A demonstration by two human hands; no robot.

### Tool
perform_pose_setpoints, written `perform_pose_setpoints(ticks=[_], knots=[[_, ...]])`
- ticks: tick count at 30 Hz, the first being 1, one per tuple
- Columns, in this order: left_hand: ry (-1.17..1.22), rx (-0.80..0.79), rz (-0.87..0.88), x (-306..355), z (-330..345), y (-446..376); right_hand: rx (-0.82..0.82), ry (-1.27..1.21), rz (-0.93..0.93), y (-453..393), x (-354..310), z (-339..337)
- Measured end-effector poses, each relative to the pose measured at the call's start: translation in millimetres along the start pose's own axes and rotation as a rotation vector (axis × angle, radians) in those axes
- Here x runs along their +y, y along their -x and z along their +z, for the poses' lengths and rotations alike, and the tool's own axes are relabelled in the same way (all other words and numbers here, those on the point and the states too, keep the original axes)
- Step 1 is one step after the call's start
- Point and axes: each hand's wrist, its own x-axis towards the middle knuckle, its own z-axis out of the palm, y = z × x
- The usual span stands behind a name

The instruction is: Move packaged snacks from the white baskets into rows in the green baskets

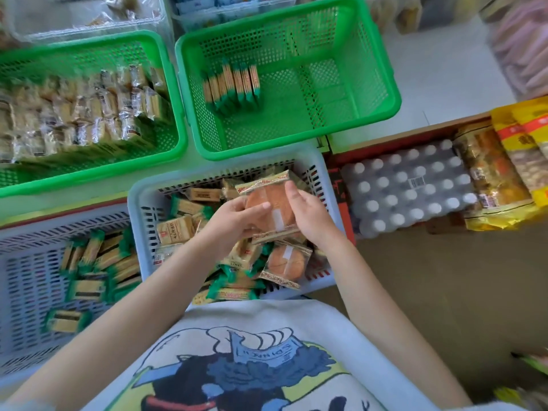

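Both hands hold one clear packet with a round orange cake [274,200] above the middle white basket [135,200]. My left hand [234,221] grips its left side with the thumb on top. My right hand [308,215] pinches its right edge. Below it in that basket lies another cake packet [286,264] among several green-edged biscuit packets [175,229]. The far green basket [385,93] holds one short upright row of green-edged packets [232,84] at its left. The left green basket [175,93] is packed with rows of clear-wrapped snacks [83,114].
A second white basket [29,238] at the left holds several loose green-edged packets. To the right stand a shrink-wrapped pack of white-capped bottles [406,188] and yellow snack bags [522,143]. Clear bins [89,28] with goods line the back, behind a white shelf surface [439,78].
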Motion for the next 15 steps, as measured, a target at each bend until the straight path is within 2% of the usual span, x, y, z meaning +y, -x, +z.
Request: perform_pose_setpoints(ticks=[4,7,9,10,12,15], knots=[[-0.111,0.112,-0.077,-22.3,-15.4,4.4,0.12,0.009,0.161,5.4,30.4,-6.0],[-0.256,0.218,-0.119,-37.8,-24.6,8.0,0.061,0.306,0.294,14.8,64.1,-8.5],[-0.258,0.255,-0.13,-42.4,-25.7,10.4,-0.002,0.501,0.342,22.7,78.8,-1.0],[-0.251,0.263,-0.122,-42.8,-25.6,11.8,-0.018,0.517,0.368,24.8,84.9,5.4],[-0.263,0.264,-0.103,-43.1,-26.3,13.6,0.0,0.409,0.415,25.8,96.7,19.9],[-0.262,0.232,-0.1,-40.1,-30.6,15.1,0.165,-0.031,0.46,28.7,108.2,37.3]])
